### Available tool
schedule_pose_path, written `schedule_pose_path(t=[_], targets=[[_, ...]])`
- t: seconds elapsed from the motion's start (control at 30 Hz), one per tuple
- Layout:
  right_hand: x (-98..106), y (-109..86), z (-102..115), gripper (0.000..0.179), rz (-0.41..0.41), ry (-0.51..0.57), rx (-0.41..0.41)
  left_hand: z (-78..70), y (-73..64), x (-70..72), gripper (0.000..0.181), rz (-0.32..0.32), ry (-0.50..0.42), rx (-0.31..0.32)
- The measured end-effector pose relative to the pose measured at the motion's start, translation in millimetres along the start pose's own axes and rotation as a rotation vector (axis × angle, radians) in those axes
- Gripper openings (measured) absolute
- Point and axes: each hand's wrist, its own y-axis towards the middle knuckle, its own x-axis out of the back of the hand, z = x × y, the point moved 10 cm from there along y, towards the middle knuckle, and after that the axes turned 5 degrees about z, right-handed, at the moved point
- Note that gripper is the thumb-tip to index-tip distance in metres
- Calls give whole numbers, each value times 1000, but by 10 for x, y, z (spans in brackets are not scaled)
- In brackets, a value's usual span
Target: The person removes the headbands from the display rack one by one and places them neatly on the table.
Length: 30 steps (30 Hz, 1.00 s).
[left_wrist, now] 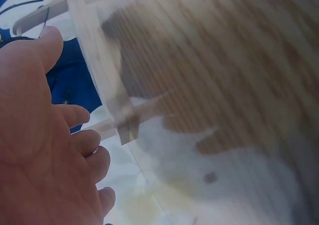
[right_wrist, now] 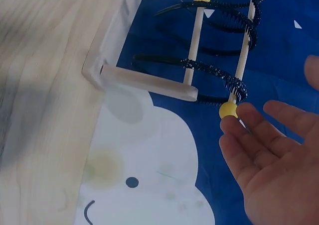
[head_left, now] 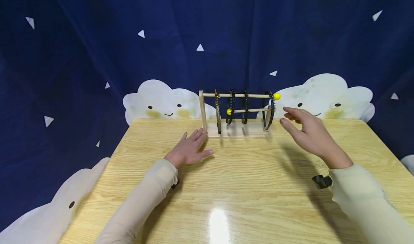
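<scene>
A small wooden rack [head_left: 202, 111] stands at the table's far edge, its two horizontal rods tipped with yellow balls. From the upper rod hang several toothed headbands: a gold-patterned headband [head_left: 217, 111] at the left, black ones in the middle, and a dark shiny headband [head_left: 272, 111] by the yellow end ball [head_left: 277, 96]. My left hand [head_left: 189, 150] is spread, palm down, with its fingertips right at the base's left front corner. Raised to the right of the rack, my right hand [head_left: 307, 130] holds nothing, its fingers loosely bent near that ball [right_wrist: 228, 110].
The light wood table [head_left: 233, 186] extends toward me, with a bright reflection near the front. Behind it hangs a dark blue curtain [head_left: 181, 32] with white triangles and smiling clouds. Each wrist carries a small black device, the right device [head_left: 321, 181] showing more clearly.
</scene>
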Motion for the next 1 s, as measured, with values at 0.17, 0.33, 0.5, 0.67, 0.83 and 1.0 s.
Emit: schedule_pose_path(t=[0.17, 0.33, 0.5, 0.67, 0.83, 1.0], targets=[[-12, 102, -23, 58, -32, 39, -33, 35, 27, -48, 86, 24, -18, 16], [-23, 175, -37, 55, -74, 78, -82, 62, 55, -119, 86, 48, -9, 29], [35, 226, -13, 47, -168, 76, -114, 45, 78, -133, 85, 52, -22, 28], [52, 285, -27, 44, -222, 66, -140, 21, 90, -128, 84, 54, -19, 20], [48, 351, -51, 46, -251, 50, -171, 6, 94, -139, 86, 68, -4, 17], [3, 414, -74, 51, -240, 33, -217, 12, 101, -144, 86, 65, -1, 19]])
